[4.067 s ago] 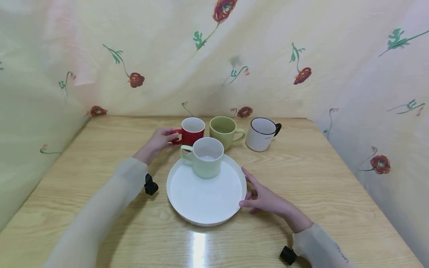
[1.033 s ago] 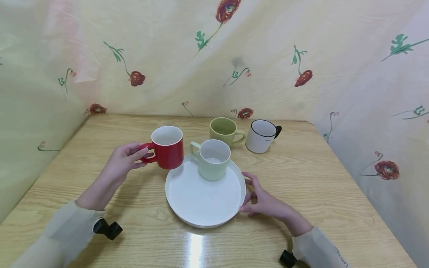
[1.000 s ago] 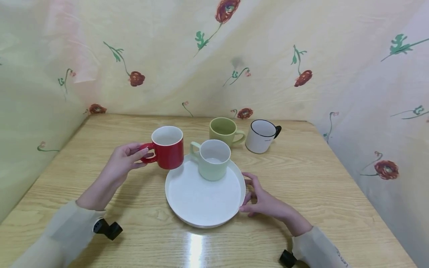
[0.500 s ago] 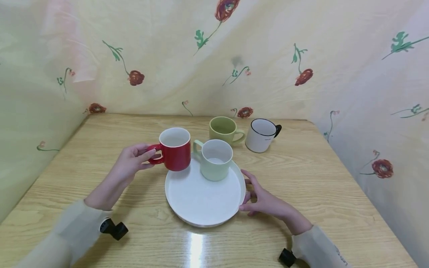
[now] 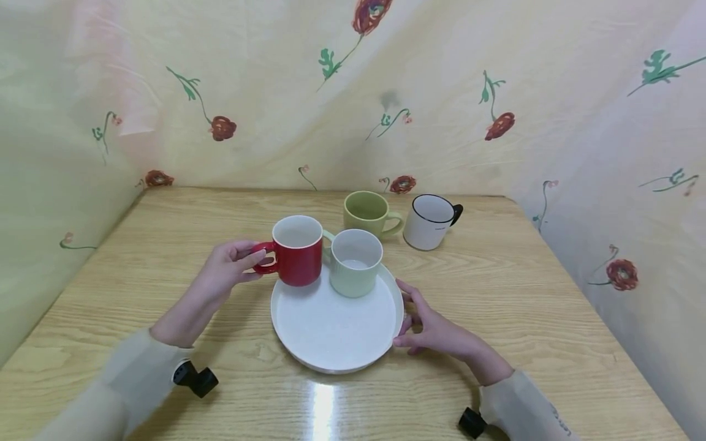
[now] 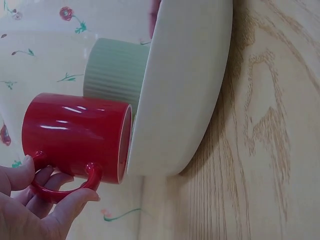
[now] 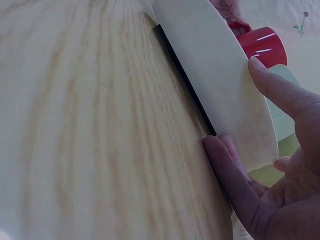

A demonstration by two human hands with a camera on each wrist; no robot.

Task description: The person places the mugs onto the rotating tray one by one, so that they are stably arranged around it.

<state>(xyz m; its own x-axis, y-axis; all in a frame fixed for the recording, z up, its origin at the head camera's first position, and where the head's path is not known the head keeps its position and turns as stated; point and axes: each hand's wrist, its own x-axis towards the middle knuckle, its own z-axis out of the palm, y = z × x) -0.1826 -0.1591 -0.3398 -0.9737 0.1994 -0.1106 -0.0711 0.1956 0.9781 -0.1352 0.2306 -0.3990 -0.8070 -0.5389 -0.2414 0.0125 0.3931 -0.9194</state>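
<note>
My left hand (image 5: 228,269) grips the handle of a red mug (image 5: 299,260) with a white inside. The mug is upright over the left back part of a round white tray (image 5: 336,337). In the left wrist view, the base of the mug (image 6: 75,135) is close to the tray's rim (image 6: 185,90), seemingly just above it. A pale green mug (image 5: 355,266) stands on the tray, right beside the red one, which partly hides its handle. At the tray's right edge, my right hand (image 5: 430,327) holds the rim, with fingers (image 7: 232,175) low against its side.
Behind the tray, an olive green mug (image 5: 366,211) stands on the wooden table (image 5: 524,294). To its right is a white mug (image 5: 429,226) with a black rim and handle. A flowered cloth (image 5: 265,110) closes off the back and sides.
My left hand took the red mug from beside the olive one, lifted it left and forward, then moved it right over the tray. My right hand stayed at the tray's edge.
</note>
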